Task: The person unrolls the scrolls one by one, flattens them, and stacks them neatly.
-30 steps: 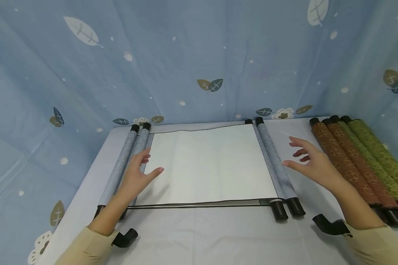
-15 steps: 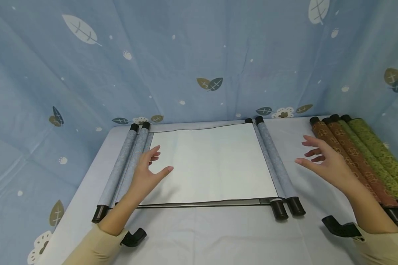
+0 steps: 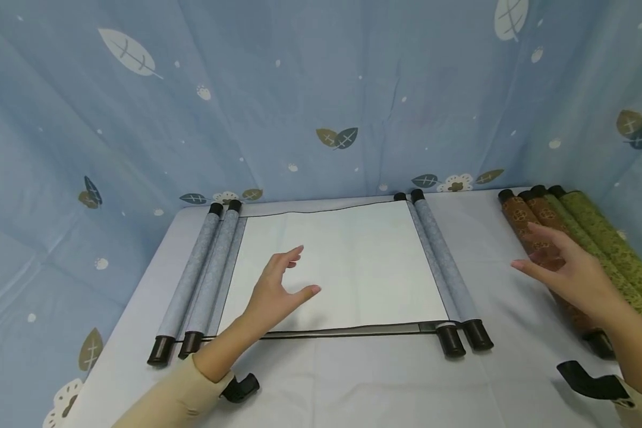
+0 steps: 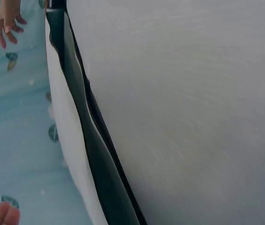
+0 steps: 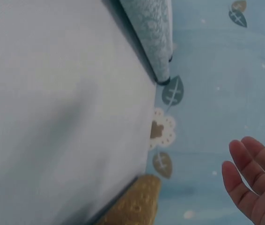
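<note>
Unrolled scroll (image 3: 334,267) lay long axis left-right; left hand (image 3: 278,291), fingers relaxed, hovered over it; right hand (image 3: 572,270), also empty, over rolled scrolls (image 3: 583,238) at right

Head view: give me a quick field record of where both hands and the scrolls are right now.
left hand: fingers straight, over the white sheet, holding nothing
right hand: fingers spread, above the brown patterned scroll, contact unclear
unrolled scroll: flat on the table, white sheet facing up
left rollers: two blue-grey rolls side by side at the sheet's left edge
right rollers: two blue-grey rolls at its right edge
rolled scrolls: brown and green, side by side at the table's right edge
table: covered with pale cloth
</note>
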Motion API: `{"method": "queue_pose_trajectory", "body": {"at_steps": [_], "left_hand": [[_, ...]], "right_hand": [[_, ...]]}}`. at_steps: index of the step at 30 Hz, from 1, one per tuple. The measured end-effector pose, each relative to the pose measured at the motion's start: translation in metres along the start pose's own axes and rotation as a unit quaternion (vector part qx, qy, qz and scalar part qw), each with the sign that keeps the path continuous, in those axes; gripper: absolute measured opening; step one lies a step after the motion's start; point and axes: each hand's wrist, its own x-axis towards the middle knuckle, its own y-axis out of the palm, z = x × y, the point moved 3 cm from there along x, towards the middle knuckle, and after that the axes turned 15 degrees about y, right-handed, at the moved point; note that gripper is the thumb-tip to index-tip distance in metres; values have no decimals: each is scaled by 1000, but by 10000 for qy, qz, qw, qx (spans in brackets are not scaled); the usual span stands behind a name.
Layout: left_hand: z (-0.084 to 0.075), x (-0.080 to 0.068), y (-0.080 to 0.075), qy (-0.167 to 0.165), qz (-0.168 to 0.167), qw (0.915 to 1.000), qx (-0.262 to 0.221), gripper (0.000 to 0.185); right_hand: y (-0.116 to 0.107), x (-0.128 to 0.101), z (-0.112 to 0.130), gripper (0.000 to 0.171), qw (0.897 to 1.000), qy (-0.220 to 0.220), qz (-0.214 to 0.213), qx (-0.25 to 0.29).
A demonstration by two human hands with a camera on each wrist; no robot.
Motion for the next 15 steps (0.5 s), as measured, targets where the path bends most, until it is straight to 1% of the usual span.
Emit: {"method": "queue_pose_trajectory", "body": {"at_steps": [3, 8, 11, 15], "left_hand": [[-3, 7, 11, -43, 93, 9999, -131, 76], [-7, 22, 29, -101, 335, 9986, -403, 76], [-10, 28, 38, -43, 376, 9980, -507, 76], [-19, 35, 50, 147, 362, 9974, -614, 76]], "right_hand": [[-5, -2, -5, 81, 9998, 18, -168, -80], [-15, -2, -16, 87, 9985, 268, -379, -277], [-21, -1, -22, 88, 9983, 358, -370, -274], [-30, -3, -28, 90, 9970, 477, -545, -291]]}}
